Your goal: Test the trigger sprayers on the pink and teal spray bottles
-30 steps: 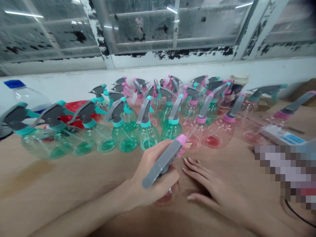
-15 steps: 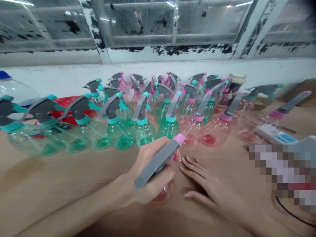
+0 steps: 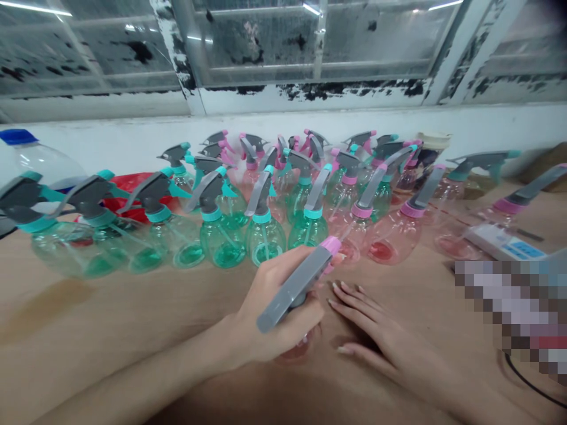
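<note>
My left hand (image 3: 274, 310) is wrapped round the neck of a pink spray bottle (image 3: 297, 349) that stands on the wooden table (image 3: 133, 319). The bottle's grey trigger head with a pink nozzle (image 3: 296, 284) sticks out over my fingers. My right hand (image 3: 376, 333) lies flat on the table just right of the bottle, fingers stretched out, holding nothing. Behind both hands stand several rows of green spray bottles (image 3: 224, 239) and pink spray bottles (image 3: 390, 233).
A large clear jug with a blue cap (image 3: 35, 162) and a red basin (image 3: 128, 189) stand at the back left. A white power strip (image 3: 505, 245) lies at the right, and a black cable (image 3: 531, 383) runs at the lower right. A white wall and windows lie behind.
Both hands and the pink bottle stay in the same spot; only the view shifts slightly.
</note>
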A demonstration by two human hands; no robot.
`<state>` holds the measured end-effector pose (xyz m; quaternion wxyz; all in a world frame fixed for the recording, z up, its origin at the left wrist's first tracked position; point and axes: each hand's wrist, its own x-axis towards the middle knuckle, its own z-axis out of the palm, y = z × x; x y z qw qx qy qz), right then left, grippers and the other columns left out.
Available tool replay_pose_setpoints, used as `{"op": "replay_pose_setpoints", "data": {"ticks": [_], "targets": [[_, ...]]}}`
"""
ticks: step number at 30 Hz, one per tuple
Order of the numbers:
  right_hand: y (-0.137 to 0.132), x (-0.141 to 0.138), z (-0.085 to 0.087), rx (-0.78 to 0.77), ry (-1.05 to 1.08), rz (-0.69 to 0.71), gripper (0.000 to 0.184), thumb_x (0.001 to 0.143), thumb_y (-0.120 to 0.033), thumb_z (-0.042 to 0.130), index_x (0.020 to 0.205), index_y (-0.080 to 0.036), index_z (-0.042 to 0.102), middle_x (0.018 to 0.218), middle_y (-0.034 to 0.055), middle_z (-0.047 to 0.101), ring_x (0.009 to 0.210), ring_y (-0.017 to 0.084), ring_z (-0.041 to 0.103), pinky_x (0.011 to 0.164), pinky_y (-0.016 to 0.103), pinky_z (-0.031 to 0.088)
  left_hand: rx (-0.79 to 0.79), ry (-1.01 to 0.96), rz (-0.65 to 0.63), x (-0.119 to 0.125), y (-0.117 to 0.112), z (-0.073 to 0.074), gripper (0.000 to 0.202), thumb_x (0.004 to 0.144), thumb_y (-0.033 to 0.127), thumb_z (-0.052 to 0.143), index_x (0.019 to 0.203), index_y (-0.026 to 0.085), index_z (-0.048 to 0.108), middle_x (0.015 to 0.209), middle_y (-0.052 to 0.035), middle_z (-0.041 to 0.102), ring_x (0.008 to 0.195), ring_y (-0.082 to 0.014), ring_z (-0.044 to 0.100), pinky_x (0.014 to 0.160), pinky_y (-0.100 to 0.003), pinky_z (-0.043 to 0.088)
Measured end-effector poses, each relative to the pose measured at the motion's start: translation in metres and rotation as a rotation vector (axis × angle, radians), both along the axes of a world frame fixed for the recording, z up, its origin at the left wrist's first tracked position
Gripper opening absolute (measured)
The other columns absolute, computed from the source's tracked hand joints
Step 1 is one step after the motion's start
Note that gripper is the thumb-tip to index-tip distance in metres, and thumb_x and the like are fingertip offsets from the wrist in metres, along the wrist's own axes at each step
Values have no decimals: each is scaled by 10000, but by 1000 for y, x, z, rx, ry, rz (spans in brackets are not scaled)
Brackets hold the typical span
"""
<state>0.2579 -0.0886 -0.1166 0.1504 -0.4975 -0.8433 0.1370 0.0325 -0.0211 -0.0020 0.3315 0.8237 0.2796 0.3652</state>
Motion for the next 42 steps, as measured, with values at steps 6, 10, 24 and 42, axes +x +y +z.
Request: {"op": "replay_pose_setpoints", "data": {"ticks": [6,10,24,42], "targets": [[0,0,0,7,39,-23,549,935,-450,549,1433,-244,449,1522,77,380,1418,282,306,1144,544,301,-17,-7,-10,0,0,2,158,646,140,449,765,220,515,756,2,537,626,-142,479,598,-280,445],[1,2,-1,15,48,-20,520,936,-451,547,1403,-228,494,1505,80,411,1405,279,337,1135,534,325,-38,-27,-8,1,-1,4,135,640,154,449,751,223,484,768,3,531,623,-142,472,589,-275,431],[8,4,5,-26,134,-43,419,941,-443,539,1278,-207,620,1422,82,533,1348,267,447,1108,487,399,-39,-5,-8,2,0,4,88,641,177,436,709,231,424,678,32,442,588,-142,411,570,-290,380],[9,7,4,-5,162,-39,367,945,-399,544,1256,-226,633,1377,70,583,1322,255,483,1095,477,420,4,2,-23,-1,2,4,87,651,175,437,720,221,463,661,29,507,580,-143,480,556,-287,390]]}}
